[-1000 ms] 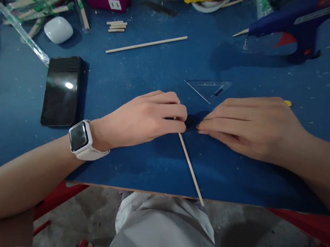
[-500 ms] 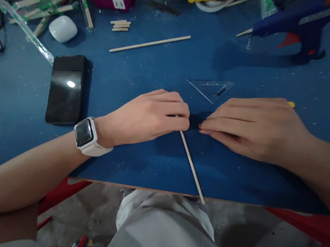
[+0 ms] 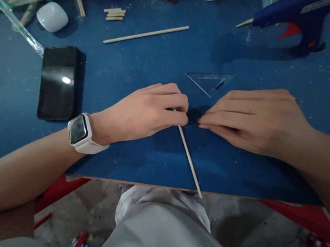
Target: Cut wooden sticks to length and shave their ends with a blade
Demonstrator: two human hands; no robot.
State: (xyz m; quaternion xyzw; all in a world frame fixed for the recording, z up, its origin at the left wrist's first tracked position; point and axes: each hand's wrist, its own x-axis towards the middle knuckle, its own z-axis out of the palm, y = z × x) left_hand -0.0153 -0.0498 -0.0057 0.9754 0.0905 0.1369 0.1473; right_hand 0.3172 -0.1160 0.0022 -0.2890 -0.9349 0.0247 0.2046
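Observation:
My left hand [image 3: 149, 111], with a watch on its wrist, is closed on a thin wooden stick [image 3: 189, 160]. The stick comes out from under the fingers and runs toward me, its near end reaching past the table's front edge. To the right, my right hand [image 3: 247, 120] rests low over the table with its fingertips pinched together; whatever lies between them is too small to make out. A clear triangular ruler [image 3: 208, 83] lies flat just beyond the gap between both hands.
Another stick [image 3: 146, 34] lies farther back, with several short pieces [image 3: 114, 14] behind it. A black phone-like device [image 3: 57, 83] and white case [image 3: 52, 17] are at left. A blue glue gun [image 3: 298, 15] stands at right on the blue table [image 3: 145, 161].
The view has shifted slightly, so the objects at the back sit higher in the picture. Both hands keep nearly the same pose, and the stick remains under my left hand.

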